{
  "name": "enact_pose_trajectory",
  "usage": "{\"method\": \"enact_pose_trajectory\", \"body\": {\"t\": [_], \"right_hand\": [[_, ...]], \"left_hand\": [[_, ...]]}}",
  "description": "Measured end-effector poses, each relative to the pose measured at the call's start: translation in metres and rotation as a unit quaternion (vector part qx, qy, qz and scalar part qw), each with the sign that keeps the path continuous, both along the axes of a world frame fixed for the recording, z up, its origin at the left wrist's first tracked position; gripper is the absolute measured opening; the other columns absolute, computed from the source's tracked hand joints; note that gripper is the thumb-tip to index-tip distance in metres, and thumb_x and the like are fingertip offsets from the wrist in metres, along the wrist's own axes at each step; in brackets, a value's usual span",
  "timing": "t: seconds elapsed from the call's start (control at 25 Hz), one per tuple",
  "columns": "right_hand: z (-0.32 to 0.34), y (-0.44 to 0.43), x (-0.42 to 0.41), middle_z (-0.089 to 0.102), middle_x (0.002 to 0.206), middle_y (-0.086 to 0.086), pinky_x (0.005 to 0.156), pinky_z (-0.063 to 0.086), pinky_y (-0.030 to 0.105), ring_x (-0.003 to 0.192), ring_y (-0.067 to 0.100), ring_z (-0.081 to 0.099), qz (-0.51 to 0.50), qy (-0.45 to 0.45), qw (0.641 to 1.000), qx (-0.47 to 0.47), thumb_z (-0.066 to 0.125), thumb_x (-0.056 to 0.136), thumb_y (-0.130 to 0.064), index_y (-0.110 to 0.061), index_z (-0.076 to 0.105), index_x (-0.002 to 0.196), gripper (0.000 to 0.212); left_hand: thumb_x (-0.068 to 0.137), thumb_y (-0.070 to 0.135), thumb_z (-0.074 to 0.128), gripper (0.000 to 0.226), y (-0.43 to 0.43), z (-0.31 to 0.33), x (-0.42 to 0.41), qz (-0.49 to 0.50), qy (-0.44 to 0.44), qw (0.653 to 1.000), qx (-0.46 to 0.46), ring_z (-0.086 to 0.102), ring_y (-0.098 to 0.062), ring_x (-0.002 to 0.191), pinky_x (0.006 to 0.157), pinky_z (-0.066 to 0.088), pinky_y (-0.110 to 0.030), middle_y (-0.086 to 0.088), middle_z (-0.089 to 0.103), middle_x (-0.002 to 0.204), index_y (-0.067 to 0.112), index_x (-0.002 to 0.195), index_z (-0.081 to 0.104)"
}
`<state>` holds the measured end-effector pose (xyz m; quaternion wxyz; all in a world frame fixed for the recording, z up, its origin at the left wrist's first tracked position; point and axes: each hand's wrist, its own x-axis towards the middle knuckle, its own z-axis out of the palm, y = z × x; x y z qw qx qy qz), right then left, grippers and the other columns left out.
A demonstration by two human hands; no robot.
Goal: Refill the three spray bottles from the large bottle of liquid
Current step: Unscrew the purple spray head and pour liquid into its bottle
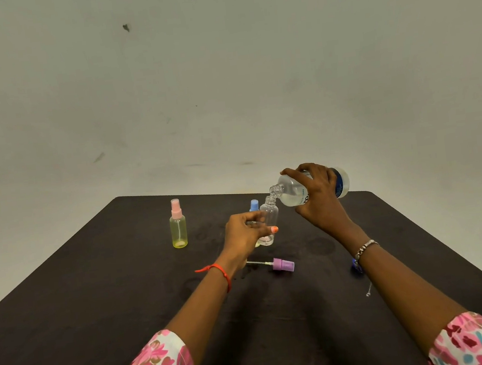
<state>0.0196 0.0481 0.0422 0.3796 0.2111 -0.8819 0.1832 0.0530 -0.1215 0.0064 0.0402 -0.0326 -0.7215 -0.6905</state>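
On the dark table (95, 289), far left, a yellow bottle (178, 230) stands upright, capped in pink. The left hand (242, 234) grips a clear bottle (270, 215) (uncapped, upright, neck up), which hides most of a blue-capped bottle (254, 205) just behind. Nearer, a purple sprayer (283, 264) lies flat, its tube pointing left. The right hand (315, 201) grips the large bottle (295, 194) from above. Its long axis runs almost level, base to the right, open mouth pointing left and slightly down, right at the clear bottle's neck.
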Motion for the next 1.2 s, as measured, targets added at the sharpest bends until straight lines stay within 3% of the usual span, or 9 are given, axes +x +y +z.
{"method": "enact_pose_trajectory", "body": {"t": [0.48, 0.76, 1.2], "right_hand": [[-0.0002, 0.0019, 0.0018, 0.051, 0.119, 0.016, 0.103, 0.019, 0.048, 0.118, 0.036, 0.041, -0.002, 0.004, 1.0, 0.0, 0.07, 0.062, 0.001, -0.02, 0.055, 0.12, 0.064], [-0.0025, 0.0015, 0.0017, 0.051, 0.119, 0.017, 0.102, 0.021, 0.049, 0.118, 0.037, 0.041, 0.002, 0.004, 1.0, 0.0, 0.072, 0.063, 0.001, -0.019, 0.055, 0.121, 0.063], [-0.0049, 0.0011, 0.0023, 0.051, 0.12, 0.016, 0.102, 0.022, 0.05, 0.119, 0.036, 0.04, 0.003, -0.001, 1.0, 0.002, 0.072, 0.062, 0.001, -0.021, 0.054, 0.121, 0.066]], "left_hand": [[0.07, 0.001, 0.074, 0.052, 0.0022, 0.0007, 0.0019, -0.001, 0.002, 1.0, -0.004, 0.063, -0.026, 0.105, 0.087, 0.052, -0.03, -0.016, 0.063, 0.118, 0.002, 0.12, 0.058], [0.07, 0.001, 0.074, 0.052, 0.0007, -0.0003, 0.0009, 0.001, 0.002, 1.0, -0.012, 0.063, -0.027, 0.106, 0.095, 0.051, -0.04, -0.017, 0.063, 0.119, 0.001, 0.12, 0.058], [0.071, 0.002, 0.073, 0.051, 0.0008, -0.0004, 0.0046, 0.001, -0.007, 1.0, -0.015, 0.062, -0.028, 0.108, 0.091, 0.051, -0.034, -0.016, 0.062, 0.12, 0.002, 0.12, 0.058]]}}
